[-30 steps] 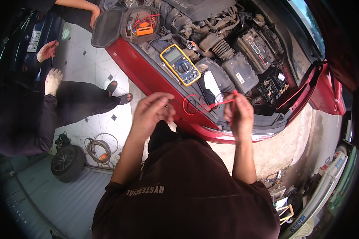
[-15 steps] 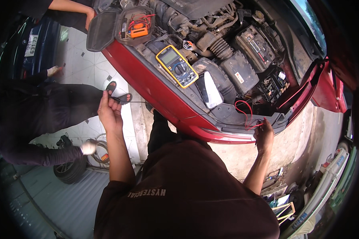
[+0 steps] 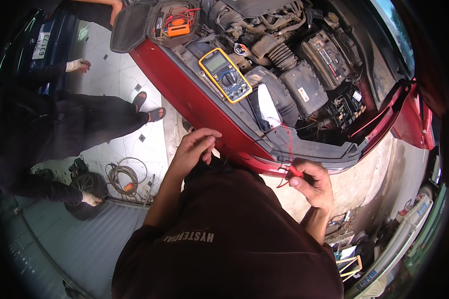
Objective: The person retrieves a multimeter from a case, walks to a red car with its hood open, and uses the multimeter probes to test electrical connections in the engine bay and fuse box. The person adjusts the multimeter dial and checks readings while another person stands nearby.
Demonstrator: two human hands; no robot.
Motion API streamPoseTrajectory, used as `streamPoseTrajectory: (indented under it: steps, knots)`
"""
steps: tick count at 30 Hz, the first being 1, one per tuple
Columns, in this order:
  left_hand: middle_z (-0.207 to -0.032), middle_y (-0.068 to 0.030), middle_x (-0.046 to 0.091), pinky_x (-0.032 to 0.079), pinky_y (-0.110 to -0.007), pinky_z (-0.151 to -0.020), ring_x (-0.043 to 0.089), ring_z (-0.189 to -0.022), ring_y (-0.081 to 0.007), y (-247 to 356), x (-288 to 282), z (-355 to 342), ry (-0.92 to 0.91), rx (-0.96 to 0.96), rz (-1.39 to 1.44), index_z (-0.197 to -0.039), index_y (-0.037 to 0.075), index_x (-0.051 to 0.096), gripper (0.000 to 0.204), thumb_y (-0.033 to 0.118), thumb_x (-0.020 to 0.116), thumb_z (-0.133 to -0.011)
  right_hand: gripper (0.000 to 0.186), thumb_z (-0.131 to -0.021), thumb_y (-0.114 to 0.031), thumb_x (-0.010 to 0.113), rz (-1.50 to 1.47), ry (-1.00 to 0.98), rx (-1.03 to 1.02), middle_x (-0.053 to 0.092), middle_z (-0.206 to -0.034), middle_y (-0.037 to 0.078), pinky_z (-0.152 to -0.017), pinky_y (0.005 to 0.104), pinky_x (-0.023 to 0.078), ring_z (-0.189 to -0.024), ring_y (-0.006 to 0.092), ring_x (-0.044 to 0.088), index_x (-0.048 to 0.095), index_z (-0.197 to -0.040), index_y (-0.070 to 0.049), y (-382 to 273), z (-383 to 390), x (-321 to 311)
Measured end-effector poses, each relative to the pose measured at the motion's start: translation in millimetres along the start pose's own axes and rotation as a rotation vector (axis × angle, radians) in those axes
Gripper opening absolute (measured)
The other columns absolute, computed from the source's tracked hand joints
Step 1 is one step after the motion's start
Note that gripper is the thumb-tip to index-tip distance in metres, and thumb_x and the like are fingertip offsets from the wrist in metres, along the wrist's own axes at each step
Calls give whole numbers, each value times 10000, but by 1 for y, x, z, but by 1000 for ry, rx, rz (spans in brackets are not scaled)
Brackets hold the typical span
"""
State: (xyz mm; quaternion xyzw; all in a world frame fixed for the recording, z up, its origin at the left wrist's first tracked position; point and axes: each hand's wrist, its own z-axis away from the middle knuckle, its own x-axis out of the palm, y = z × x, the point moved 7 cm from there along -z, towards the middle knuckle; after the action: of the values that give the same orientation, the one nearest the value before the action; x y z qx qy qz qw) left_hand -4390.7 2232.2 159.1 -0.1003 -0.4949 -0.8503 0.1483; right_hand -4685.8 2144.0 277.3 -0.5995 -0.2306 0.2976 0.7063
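Note:
Over the car's front edge, my right hand [image 3: 314, 187] pinches the red end of a test lead [image 3: 295, 171]; its thin red wire loops up across the front panel. Whether that end is a plug or a probe cannot be made out. My left hand [image 3: 193, 153], fingers curled, is at the bumper in front of my body. A thin black test lead [image 3: 225, 160] runs beside its fingertips, partly hidden by them. A yellow-framed multimeter [image 3: 226, 75] lies on the front panel of the engine bay, dial facing up. Next to it rests a phone [image 3: 268, 107] with a bright screen.
An open case [image 3: 153, 36] with an orange device and red leads sits on the car's front corner. The battery [image 3: 325, 59] is at the right of the bay. At left stands another person [image 3: 80, 122], near a wheel [image 3: 87, 199] and a coiled hose [image 3: 119, 179].
My left hand has moved right and toward my body. My right hand has come left and nearer with the red lead. The other person's hands have shifted.

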Motion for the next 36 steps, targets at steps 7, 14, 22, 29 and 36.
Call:
streamPoseTrajectory:
  steps: [7, 14, 22, 29, 36]
  knots:
    - [-993, -168, 722, 593, -325, -692, 731, -790, -206, 31, -8, 27, 4, 120, 185, -1351, -11, 598, 295, 151, 545, -1110, 196, -1042, -191, 715, -373, -21, 125, 645, -803, 8, -618, 242, 425, -699, 66, 554, 691, -1006, 0, 18, -29, 13]
    - [-941, -184, 722, 572, -288, -463, 700, -614, -183, 30, -58, 36, 174, 112, 301, -1260, -60, 623, 285, 166, 560, -1098, 346, -1114, -323, 594, -207, 245, 551, 511, -652, -38, -513, 223, 294, -553, 38, 415, 597, -867, -81, 97, -3, -36]
    - [-1117, -192, 743, 636, -355, -776, 770, -902, -252, 15, -26, -17, 169, 14, 91, -1324, -5, 598, 297, 198, 561, -1110, 268, -1101, -248, 621, -51, 282, 515, 507, -696, -68, -520, 228, 275, -588, 22, 389, 617, -904, -67, 117, 3, -53]
    - [-1125, -191, 745, 637, -354, -800, 778, -921, -258, 6, -40, -41, 275, 44, 108, -1313, 0, 603, 271, 177, 556, -1113, 193, -1082, -195, 633, -97, 224, 416, 555, -746, -59, -532, 234, 303, -605, 22, 412, 675, -993, -28, 108, -65, -26]
    - [-1132, -190, 743, 635, -348, -798, 778, -921, -257, 16, -39, -49, 287, 64, 124, -1316, 2, 595, 266, 169, 556, -1113, 255, -1101, -187, 568, -98, 154, 338, 575, -803, -55, -543, 236, 330, -614, 24, 417, 710, -1186, 6, 121, -115, -16]
